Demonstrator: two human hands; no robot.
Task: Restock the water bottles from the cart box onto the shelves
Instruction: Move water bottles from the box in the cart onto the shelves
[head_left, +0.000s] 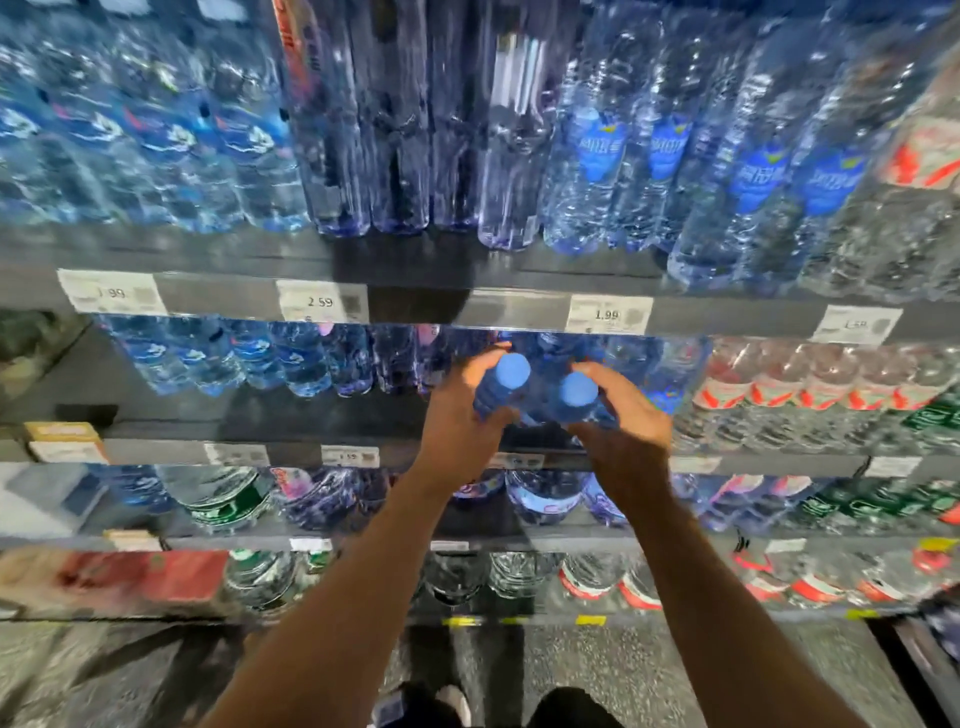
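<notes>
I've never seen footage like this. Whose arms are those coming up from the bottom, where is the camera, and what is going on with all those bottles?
There is no machine here. The camera sits on a person's head and looks forward and down, so you see their own two bare arms reaching out, and their shoes at the bottom edge. The wide lens bends the shelves.

In front stands a shop shelving unit with several levels, packed with water bottles, and white price tags along the shelf edges.

Each hand grips one bottle with a blue cap: the left hand holds the left bottle, the right hand holds the right bottle. Both bottles are at the second level from the top, among other blue bottles, apparently being put in place.

The picture is blurred, so labels are hard to read.
</notes>
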